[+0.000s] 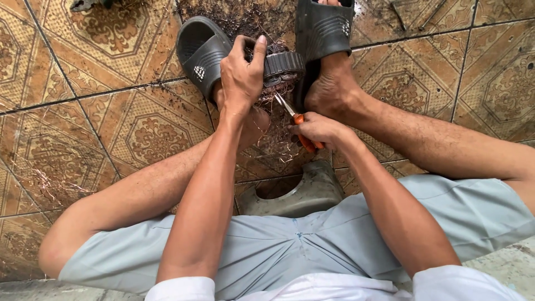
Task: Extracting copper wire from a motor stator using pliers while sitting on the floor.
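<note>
Grey shorts (278, 251) fill the foreground, above a low grey stool (304, 195). Beyond the stool, the left hand (241, 78) clamps a ribbed dark ring wound with copper wire (281, 69). Just below that ring, the right hand (317, 129) grips orange-handled pliers (298, 125), tips at the wire.

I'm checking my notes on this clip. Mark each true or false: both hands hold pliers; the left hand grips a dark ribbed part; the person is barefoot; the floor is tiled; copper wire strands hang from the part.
1. False: only the right hand holds the orange-handled pliers.
2. True: the left hand grips the dark ribbed part.
3. False: dark sandals are on the feet.
4. True: patterned floor tiles.
5. True: wire strands hang beneath it.
</note>
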